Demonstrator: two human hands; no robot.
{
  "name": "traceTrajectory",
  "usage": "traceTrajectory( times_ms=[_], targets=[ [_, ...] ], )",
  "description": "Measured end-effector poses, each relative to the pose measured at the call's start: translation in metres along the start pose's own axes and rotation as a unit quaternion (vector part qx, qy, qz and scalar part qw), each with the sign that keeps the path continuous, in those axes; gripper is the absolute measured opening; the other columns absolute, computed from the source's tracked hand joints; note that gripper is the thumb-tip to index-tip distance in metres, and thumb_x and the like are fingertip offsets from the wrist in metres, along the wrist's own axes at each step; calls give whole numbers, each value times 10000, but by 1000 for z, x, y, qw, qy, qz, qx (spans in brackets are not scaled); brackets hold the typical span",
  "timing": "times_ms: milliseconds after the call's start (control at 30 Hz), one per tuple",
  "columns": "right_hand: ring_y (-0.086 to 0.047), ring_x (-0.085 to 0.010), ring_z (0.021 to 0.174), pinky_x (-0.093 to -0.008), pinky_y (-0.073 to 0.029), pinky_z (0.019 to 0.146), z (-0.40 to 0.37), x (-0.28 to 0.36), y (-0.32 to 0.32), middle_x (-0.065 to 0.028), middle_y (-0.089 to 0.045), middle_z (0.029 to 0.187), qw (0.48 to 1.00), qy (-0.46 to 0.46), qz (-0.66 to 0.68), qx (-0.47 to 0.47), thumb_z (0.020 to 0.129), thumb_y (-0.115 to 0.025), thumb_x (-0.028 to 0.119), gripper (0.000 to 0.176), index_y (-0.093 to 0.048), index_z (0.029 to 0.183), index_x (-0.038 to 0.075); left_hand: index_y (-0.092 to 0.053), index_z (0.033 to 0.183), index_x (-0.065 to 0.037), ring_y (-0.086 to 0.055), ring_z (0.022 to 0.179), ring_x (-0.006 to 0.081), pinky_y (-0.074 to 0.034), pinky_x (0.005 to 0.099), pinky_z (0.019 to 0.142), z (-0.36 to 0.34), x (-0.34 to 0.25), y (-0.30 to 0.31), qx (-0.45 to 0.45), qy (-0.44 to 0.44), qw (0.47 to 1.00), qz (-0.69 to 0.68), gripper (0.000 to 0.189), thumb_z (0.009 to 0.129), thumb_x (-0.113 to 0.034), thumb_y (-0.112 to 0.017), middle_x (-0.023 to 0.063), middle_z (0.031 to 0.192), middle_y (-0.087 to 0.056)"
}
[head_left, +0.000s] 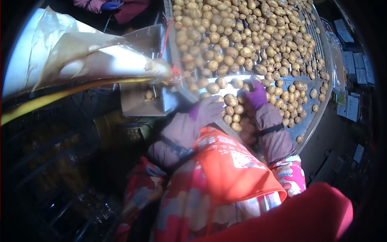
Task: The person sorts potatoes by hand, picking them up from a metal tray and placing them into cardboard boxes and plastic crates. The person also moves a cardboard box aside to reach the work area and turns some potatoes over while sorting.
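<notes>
My left hand [209, 109], in a purple and grey glove, reaches over the near edge of the sorting table. Its fingers stretch toward a potato [219, 99] at their tips, slightly blurred. Across from it, my right hand [256, 95] in a purple glove lies among the potatoes, fingers apart and pointing away from me. Between both hands sits a small group of potatoes, including a larger one [230, 100]. A potato [237, 83] lies just beside the right fingertips. Neither hand visibly grips a potato, though the undersides of the fingers are hidden.
Many potatoes [278, 24] cover the roller conveyor [315, 38] ahead. More lie on the metal tabletop [309, 111] at right. A cardboard box [141, 105], white wrapped sheeting [80, 52] and a yellow hose [60, 93] stand left. Another person's gloved hand [112, 5] shows at top left.
</notes>
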State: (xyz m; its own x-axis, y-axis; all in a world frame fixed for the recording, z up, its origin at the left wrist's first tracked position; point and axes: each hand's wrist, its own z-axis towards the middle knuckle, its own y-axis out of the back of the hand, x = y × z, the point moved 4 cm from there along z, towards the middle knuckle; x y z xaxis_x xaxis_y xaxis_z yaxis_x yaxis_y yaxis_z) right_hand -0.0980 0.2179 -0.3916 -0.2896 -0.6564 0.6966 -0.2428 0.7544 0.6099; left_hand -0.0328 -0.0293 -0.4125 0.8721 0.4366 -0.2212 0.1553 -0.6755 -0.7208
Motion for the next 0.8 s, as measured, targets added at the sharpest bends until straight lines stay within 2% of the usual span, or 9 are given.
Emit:
traceTrajectory(
  times_ms=[67, 233, 267, 367, 400, 500, 600, 733, 800],
  targets=[
    [-577, -272, 1123, -379, -433, 1024, -33, 50, 1, -117, -601, 1186, 992, -36, 122, -25, 867, -678, 209, 450, -582, 1295, 104, -405, 1417, -61, -506, 1251, 277, -421, 438, 1054, -14, -6, -18, -6, 25, 1000, -8, 566, 995, -437, -439, 155, 1356, -509],
    [-572, -315, 1134, -444, -462, 963, -118, 70, -56, -163, -586, 1220, 972, 158, 145, 101, 944, -574, 238, 411, -542, 1317, 70, -569, 1175, 9, -610, 1104, 253, -518, 386, 903, -60, -27, -26, 113, -63, 990, 60, 303, 971, -213, -538, 166, 1130, -619],
    [-558, -337, 1168, -467, -461, 956, -123, 69, -60, -186, -568, 1267, 964, 193, 145, 111, 948, -560, 239, 411, -533, 1320, 69, -568, 1174, 12, -609, 1107, 257, -520, 398, 905, -60, -12, 19, -4, 3, 994, -106, 275, 959, -159, -555, 171, 1123, -617],
    [-563, -386, 1122, -463, -455, 956, -120, -9, -28, -185, -589, 1240, 988, 151, 6, 37, 919, -563, 233, 379, -579, 1263, 76, -565, 1189, -2, -612, 1087, 263, -521, 402, 901, -91, -24, 105, -89, -25, 978, -185, 287, 960, -175, -555, 169, 1132, -617],
    [-577, -381, 1105, -458, -459, 947, -123, -59, -27, -181, -621, 1177, 999, -3, 29, -29, 919, -561, 248, 363, -599, 1239, 79, -564, 1193, -7, -614, 1081, 265, -521, 403, 899, -105, -43, 130, -100, -75, 976, -177, 290, 961, -181, -555, 168, 1135, -617],
    [-618, -227, 1015, -350, -490, 912, -108, -104, 25, -94, -649, 1069, 986, -53, 26, -156, 925, -594, 166, 297, -637, 1198, 55, -560, 1208, -20, -617, 1061, 272, -522, 407, 895, -146, -94, 184, -194, -199, 948, -154, 302, 963, -197, -555, 166, 1143, -618],
    [-637, -200, 907, -353, -521, 825, -106, -15, 61, -77, -654, 1013, 968, -68, 68, -231, 917, -590, 128, 284, -640, 1189, 62, -557, 1222, -34, -620, 1041, 278, -524, 411, 891, -160, -112, 187, -214, -212, 942, -147, 314, 965, -214, -556, 164, 1152, -618],
    [-652, -250, 869, -417, -523, 777, -94, 56, 9, -139, -667, 1002, 991, 107, -13, -84, 839, -665, 219, 373, -636, 1185, 83, -552, 1241, -52, -625, 1015, 286, -525, 416, 885, -116, -86, 140, -103, -64, 985, -123, 330, 967, -236, -556, 161, 1163, -618],
    [-656, -293, 850, -438, -519, 750, -80, 81, -26, -133, -668, 953, 981, 118, -151, -26, 822, -653, 230, 323, -615, 1119, 106, -545, 1262, -62, -629, 995, 287, -525, 418, 884, -102, -58, 93, -94, -25, 995, -33, 351, 973, -260, -546, 160, 1164, -621]
  ],
)
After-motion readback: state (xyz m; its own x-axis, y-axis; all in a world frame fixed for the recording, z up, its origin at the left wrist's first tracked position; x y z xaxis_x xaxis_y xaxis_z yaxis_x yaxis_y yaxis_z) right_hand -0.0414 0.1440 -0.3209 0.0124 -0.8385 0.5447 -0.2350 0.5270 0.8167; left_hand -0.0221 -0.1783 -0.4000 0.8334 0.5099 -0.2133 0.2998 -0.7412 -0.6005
